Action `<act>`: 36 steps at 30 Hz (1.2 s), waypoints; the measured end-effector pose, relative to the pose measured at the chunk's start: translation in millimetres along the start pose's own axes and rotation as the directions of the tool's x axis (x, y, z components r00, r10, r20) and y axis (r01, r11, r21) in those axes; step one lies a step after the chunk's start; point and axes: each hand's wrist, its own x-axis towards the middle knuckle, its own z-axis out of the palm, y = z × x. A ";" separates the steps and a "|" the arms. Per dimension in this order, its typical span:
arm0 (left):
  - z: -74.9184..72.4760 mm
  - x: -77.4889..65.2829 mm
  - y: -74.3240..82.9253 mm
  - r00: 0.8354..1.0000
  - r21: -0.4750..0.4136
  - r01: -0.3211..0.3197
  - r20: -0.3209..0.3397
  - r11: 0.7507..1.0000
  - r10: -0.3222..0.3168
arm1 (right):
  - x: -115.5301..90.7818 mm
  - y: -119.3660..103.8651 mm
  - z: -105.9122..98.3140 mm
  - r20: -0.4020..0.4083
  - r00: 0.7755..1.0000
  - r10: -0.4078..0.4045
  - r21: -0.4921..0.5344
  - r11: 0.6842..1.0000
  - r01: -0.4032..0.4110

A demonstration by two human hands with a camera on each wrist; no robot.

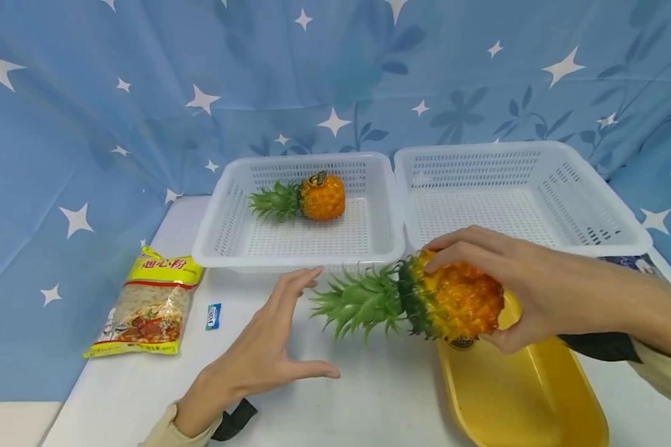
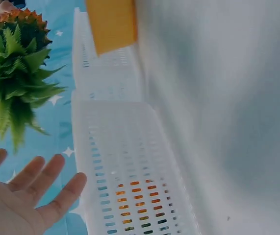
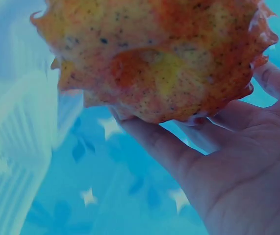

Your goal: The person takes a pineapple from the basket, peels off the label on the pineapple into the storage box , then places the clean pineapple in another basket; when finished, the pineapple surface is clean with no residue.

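Note:
A pineapple (image 1: 463, 298) with a green leafy crown is held in the air by my right hand (image 1: 514, 285), its crown pointing left. In the right wrist view the fruit's orange, spiky base (image 3: 159, 63) fills the top, with the fingers (image 3: 164, 147) curled round it. My left hand (image 1: 268, 341) is spread, thumb and fingers apart, just left of the crown and touching nothing. In the left wrist view its fingers (image 2: 46, 181) lie below the crown's leaves (image 2: 22, 88). A second pineapple (image 1: 323, 197) lies on its side in the left white basket (image 1: 302, 261).
Another white basket (image 1: 514, 217) stands at the back right. A yellow basin (image 1: 509, 397) sits below the held pineapple, near the front right. At the left lie a yellow-topped noodle bag (image 1: 151, 304) and a small blue packet (image 1: 213, 316). Behind hangs a blue starred curtain (image 1: 335, 74).

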 end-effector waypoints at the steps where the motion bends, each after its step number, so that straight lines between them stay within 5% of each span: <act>1: -0.5 0.3 1.2 1.000 -0.035 0.017 0.003 0.999 -0.017 | -5.5 3.3 -4.6 -0.028 0.999 0.021 0.004 1.000 -0.021; 9: 15.5 15.9 7.7 0.996 -0.256 0.084 0.051 0.963 -0.073 | -41.6 43.4 -33.9 -0.251 0.965 0.077 -0.083 0.991 -0.101; 15: 66.3 41.2 16.1 0.979 -0.333 0.141 0.186 0.932 -0.082 | -58.6 75.4 -38.8 -0.384 0.920 0.078 -0.017 0.996 -0.092; 18: 95.0 56.9 19.7 0.973 -0.313 0.133 0.222 0.940 -0.064 | -64.2 85.8 -36.5 -0.434 0.892 0.129 0.021 0.991 -0.133; 26: 139.7 101.6 29.7 0.992 -0.292 0.125 0.058 0.948 -0.112 | -74.6 119.1 -20.5 -0.491 0.830 0.265 0.047 0.959 -0.278; 30: 146.7 115.3 33.5 0.992 -0.287 0.124 0.000 0.950 -0.130 | -83.7 136.7 -14.4 -0.516 0.794 0.322 0.050 0.936 -0.348; 36: 144.2 133.5 35.2 0.975 -0.328 0.206 -0.007 0.922 -0.220 | -99.1 162.0 -12.6 -0.524 0.744 0.415 0.069 0.891 -0.449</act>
